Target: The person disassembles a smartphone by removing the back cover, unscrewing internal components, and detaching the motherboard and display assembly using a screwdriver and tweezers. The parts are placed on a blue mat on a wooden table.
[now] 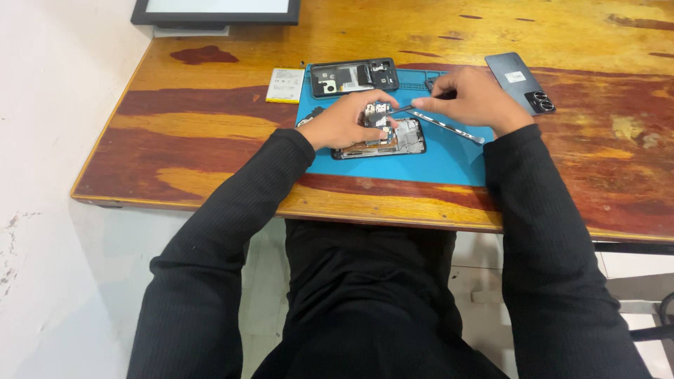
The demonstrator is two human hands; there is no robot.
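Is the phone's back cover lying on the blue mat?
No: the back cover lies on the bare wooden table, right of the blue mat.

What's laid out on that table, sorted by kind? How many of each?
Blue mat: 1
Opened phone body: 1
Circuit board: 1
Inner frame: 1
Back cover: 1
Battery: 1
Thin metal tool: 1
Side strip: 1
Total: 8

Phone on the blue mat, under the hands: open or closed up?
Open. The phone lies with its boards bare; a back cover lies apart on the table. The left hand steadies it.
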